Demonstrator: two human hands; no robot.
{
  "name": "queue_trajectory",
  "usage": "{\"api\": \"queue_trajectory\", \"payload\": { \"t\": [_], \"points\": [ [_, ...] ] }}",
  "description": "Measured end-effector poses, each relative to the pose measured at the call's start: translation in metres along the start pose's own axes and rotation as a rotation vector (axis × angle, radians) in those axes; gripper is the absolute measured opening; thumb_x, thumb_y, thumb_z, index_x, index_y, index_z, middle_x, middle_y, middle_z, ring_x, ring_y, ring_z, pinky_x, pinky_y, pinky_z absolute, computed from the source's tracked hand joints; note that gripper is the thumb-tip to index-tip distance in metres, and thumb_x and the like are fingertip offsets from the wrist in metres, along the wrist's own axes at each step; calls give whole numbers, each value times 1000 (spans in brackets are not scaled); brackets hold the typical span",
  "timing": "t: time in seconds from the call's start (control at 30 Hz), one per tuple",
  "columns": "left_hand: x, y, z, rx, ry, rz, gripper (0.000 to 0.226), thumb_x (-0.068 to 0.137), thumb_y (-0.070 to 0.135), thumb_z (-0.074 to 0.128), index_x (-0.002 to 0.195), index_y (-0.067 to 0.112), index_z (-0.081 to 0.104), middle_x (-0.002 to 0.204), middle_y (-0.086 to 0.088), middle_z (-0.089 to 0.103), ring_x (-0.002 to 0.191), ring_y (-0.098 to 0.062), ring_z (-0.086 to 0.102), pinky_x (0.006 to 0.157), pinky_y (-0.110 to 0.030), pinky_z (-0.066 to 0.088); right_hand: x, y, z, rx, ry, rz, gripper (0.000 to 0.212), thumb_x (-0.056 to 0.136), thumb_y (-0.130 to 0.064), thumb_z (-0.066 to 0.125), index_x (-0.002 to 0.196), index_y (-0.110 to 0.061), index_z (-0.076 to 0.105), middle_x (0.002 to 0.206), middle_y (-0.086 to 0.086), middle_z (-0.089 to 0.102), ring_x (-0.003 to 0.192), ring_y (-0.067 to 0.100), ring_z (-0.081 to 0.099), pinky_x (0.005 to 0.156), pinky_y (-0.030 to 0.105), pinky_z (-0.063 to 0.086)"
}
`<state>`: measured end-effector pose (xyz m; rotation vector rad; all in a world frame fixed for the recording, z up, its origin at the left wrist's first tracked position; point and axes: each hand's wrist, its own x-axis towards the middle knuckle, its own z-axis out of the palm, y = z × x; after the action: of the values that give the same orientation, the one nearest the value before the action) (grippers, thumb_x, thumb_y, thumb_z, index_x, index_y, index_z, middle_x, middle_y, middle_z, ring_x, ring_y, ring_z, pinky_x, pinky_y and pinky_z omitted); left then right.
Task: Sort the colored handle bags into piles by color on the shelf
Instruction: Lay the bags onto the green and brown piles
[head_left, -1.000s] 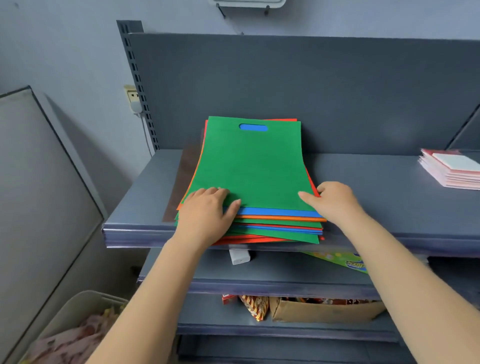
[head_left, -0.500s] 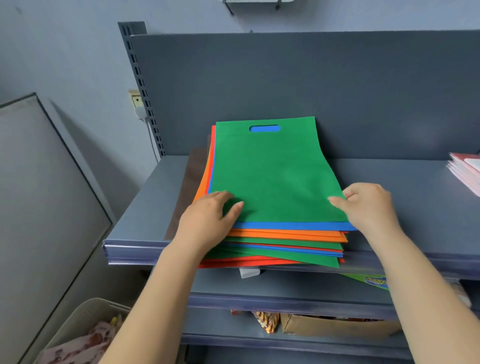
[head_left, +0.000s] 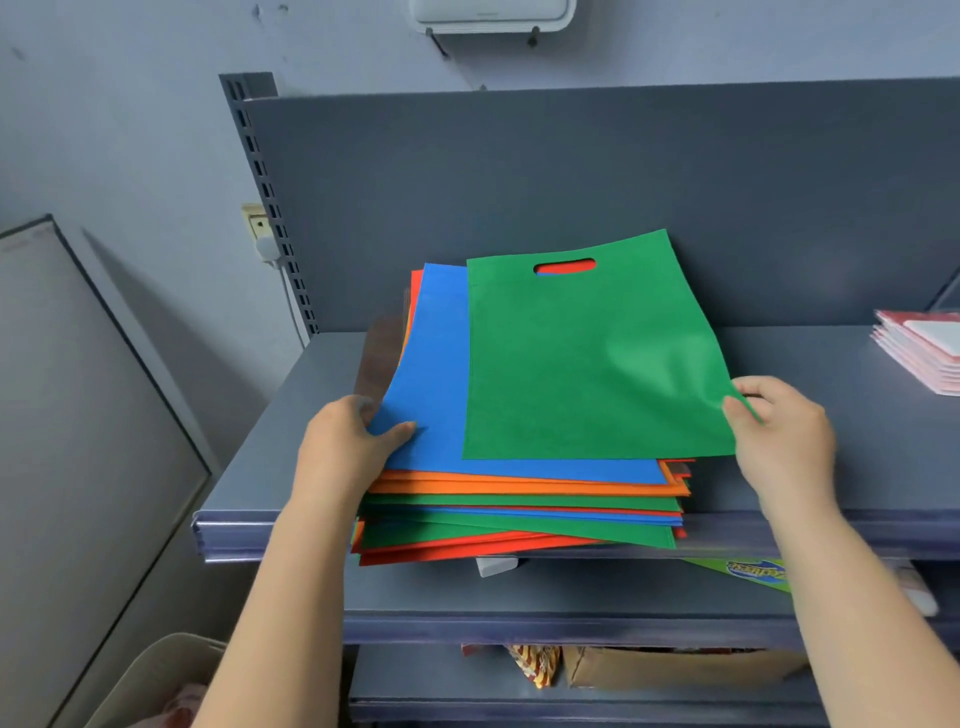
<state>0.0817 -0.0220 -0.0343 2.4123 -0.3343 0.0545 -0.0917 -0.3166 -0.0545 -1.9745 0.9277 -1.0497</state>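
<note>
The right hand (head_left: 779, 431) pinches the near right corner of the top green bag (head_left: 587, 358), its length running toward the shelf (head_left: 810, 364) back, while the left hand (head_left: 353, 441) grips the stack (head_left: 519, 504) beneath at its near left corner.

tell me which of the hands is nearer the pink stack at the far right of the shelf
Right. The right hand pinches the top green bag beside the pink stack; the left hand grips the blue bag across the pile.
</note>
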Motion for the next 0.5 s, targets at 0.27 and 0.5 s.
{"api": "queue_trajectory", "payload": {
  "t": [0.27, 0.5],
  "points": [
    [-17, 0, -11, -50, 159, 122, 8, 87, 13, 63, 86, 15, 55, 84, 0, 57, 75, -21, 49, 59, -28, 34, -17, -7, -11, 316, -37, 108, 35, 92, 1, 50, 108, -25, 67, 101, -3, 68, 91, 12, 66, 85, 29, 48],
    [-73, 1, -26, -366, 387, 89, 14, 90, 7, 59, 84, 19, 55, 68, -1, 61, 53, -13, 52, 43, -12, 36, -40, -20, -30, 650, -132, 286, 33, 95, 2, 48, 116, -16, 66, 104, 0, 71, 90, 13, 69, 72, 29, 58]
  ]
}}
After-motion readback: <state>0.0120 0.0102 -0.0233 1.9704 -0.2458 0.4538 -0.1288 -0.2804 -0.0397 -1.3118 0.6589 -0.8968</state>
